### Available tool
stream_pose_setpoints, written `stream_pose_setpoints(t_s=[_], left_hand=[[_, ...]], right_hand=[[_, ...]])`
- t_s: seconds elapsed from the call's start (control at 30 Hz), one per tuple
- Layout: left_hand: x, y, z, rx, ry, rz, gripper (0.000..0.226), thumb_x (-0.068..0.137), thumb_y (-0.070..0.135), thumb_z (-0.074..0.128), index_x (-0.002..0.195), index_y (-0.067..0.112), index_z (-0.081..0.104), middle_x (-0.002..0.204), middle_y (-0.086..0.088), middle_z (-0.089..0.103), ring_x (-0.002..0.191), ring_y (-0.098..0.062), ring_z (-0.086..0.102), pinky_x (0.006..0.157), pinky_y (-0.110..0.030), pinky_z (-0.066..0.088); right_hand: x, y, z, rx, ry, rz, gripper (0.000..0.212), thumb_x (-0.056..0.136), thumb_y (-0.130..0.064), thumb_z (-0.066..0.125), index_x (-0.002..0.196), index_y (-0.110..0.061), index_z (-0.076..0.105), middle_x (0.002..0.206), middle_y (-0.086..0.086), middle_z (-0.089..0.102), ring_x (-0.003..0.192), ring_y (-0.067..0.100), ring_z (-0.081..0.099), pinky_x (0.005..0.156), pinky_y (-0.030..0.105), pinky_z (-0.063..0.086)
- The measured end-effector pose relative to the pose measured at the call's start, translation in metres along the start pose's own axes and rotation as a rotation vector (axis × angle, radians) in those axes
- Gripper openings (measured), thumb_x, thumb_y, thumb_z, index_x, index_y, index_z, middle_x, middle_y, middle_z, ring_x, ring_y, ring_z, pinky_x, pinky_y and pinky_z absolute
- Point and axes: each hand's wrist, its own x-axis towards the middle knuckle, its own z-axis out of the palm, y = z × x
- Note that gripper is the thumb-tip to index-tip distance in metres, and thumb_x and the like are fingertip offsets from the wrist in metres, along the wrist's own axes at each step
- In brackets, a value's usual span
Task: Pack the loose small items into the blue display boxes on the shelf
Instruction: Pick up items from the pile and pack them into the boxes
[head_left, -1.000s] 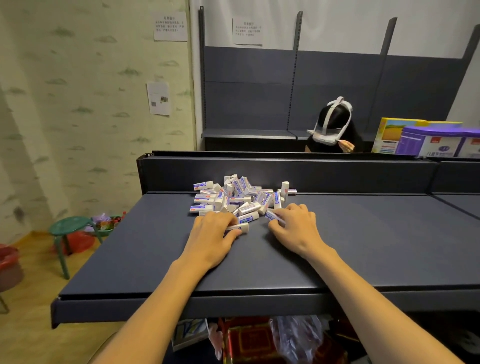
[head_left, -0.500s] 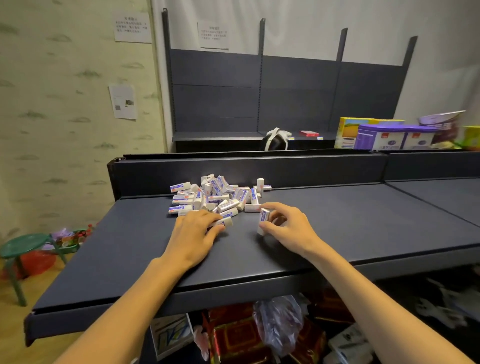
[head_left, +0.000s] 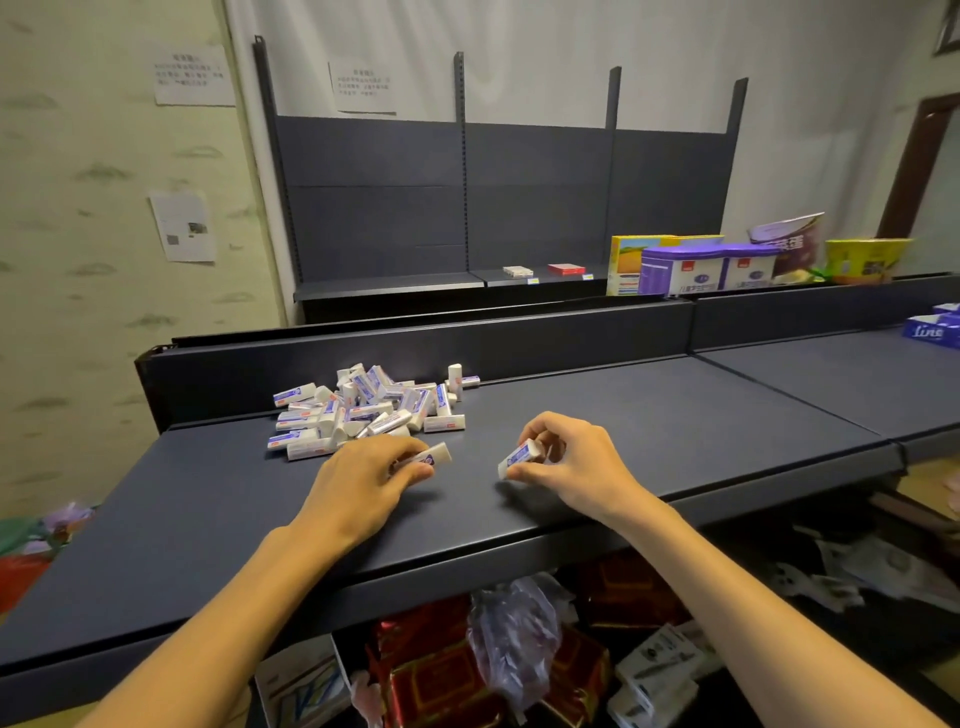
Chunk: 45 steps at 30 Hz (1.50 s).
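Note:
A heap of several small white erasers in blue-and-white sleeves (head_left: 363, 408) lies on the dark grey shelf (head_left: 675, 415), near its back wall. My left hand (head_left: 363, 480) sits just in front of the heap and pinches one eraser (head_left: 434, 455) between thumb and fingers. To its right, my right hand (head_left: 566, 465) holds another eraser (head_left: 519, 457) by its end, tilted just above the shelf. A blue display box (head_left: 932, 330) peeks in at the far right edge of the shelf.
Purple and yellow product boxes (head_left: 696, 270) stand behind the shelf's back wall at the right. A farther shelf unit (head_left: 467, 280) carries two small packs. Red gift boxes and a plastic bag (head_left: 514, 654) fill the space under the shelf.
Both hands have drawn back from the heap, each with one eraser. The view has swung right, bringing in the blue box; the person behind the shelf is out of sight.

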Motion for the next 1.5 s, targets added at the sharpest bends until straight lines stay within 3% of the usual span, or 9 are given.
stream_pose_setpoints(t_s=[0.3,0.4,0.47,0.57,0.73,0.9,1.07,1.33,1.5], left_hand=[[0.03,0.063,0.045,-0.05,-0.014,0.066,0.014,0.082,0.019,0.072,0.095,0.021,0.068,0.086,0.01,0.065,0.08,-0.009,0.057,0.074,-0.031,0.048],[0.04,0.089,0.063,-0.047,-0.013,0.064,0.025,0.083,0.017,0.07,0.106,0.023,0.065,0.094,0.011,0.064,0.084,-0.008,0.058,0.079,-0.029,0.05],[0.047,0.109,0.075,-0.048,0.003,0.067,0.034,0.083,0.014,0.069,0.116,0.021,0.063,0.098,0.009,0.062,0.086,-0.01,0.058,0.082,-0.028,0.049],[0.058,0.141,0.094,-0.067,0.002,0.091,0.03,0.081,0.01,0.07,0.108,0.022,0.064,0.096,0.007,0.061,0.085,-0.012,0.058,0.081,-0.032,0.051],[0.065,0.201,0.131,-0.102,0.007,0.086,0.018,0.083,0.017,0.072,0.098,0.021,0.062,0.096,0.003,0.057,0.085,-0.012,0.059,0.079,-0.034,0.053],[0.072,0.249,0.164,-0.099,-0.035,0.075,0.025,0.079,0.029,0.076,0.09,0.027,0.053,0.083,0.006,0.059,0.078,-0.011,0.056,0.074,-0.036,0.052],[0.089,0.285,0.191,-0.074,-0.091,0.066,0.031,0.08,0.036,0.073,0.085,0.03,0.043,0.093,0.016,0.07,0.084,-0.01,0.06,0.074,-0.039,0.053],[0.141,0.329,0.239,-0.127,-0.101,0.171,0.027,0.082,0.028,0.072,0.105,0.026,0.058,0.093,0.013,0.069,0.08,-0.01,0.061,0.077,-0.032,0.055],[0.191,0.354,0.283,-0.154,-0.099,0.203,0.027,0.076,0.033,0.078,0.093,0.023,0.06,0.082,0.021,0.066,0.075,-0.005,0.059,0.069,-0.024,0.051]], right_hand=[[-0.014,0.054,-0.07,-0.004,0.018,0.004,0.023,0.076,-0.032,0.079,0.09,-0.026,0.062,0.09,-0.01,0.064,0.082,0.009,0.061,0.072,0.022,0.055],[-0.021,0.074,-0.098,0.009,0.018,0.01,0.022,0.075,-0.034,0.079,0.088,-0.026,0.062,0.087,-0.011,0.064,0.082,0.008,0.061,0.07,0.02,0.053],[-0.026,0.089,-0.117,0.003,0.012,0.015,0.022,0.074,-0.036,0.079,0.087,-0.028,0.063,0.087,-0.011,0.065,0.084,0.009,0.061,0.074,0.024,0.054],[-0.035,0.111,-0.146,-0.002,0.009,0.021,0.022,0.074,-0.037,0.078,0.086,-0.029,0.062,0.089,-0.011,0.066,0.086,0.011,0.062,0.078,0.028,0.055],[-0.057,0.148,-0.198,-0.013,0.009,0.012,0.021,0.076,-0.036,0.078,0.087,-0.027,0.063,0.089,-0.009,0.066,0.085,0.011,0.061,0.077,0.028,0.054],[-0.073,0.181,-0.246,-0.008,0.042,-0.008,0.026,0.076,-0.034,0.077,0.099,-0.031,0.066,0.091,-0.007,0.065,0.085,0.012,0.061,0.077,0.026,0.054],[-0.079,0.21,-0.279,-0.001,0.053,-0.002,0.027,0.076,-0.031,0.078,0.101,-0.024,0.071,0.095,-0.007,0.067,0.088,0.011,0.063,0.077,0.024,0.056],[-0.072,0.264,-0.329,-0.05,0.074,0.031,0.024,0.077,-0.032,0.077,0.098,-0.021,0.07,0.094,-0.005,0.068,0.083,0.008,0.062,0.068,0.014,0.048],[-0.052,0.315,-0.37,-0.097,0.089,0.052,0.02,0.076,-0.036,0.078,0.09,-0.027,0.068,0.091,-0.009,0.068,0.085,0.012,0.063,0.075,0.025,0.054]])
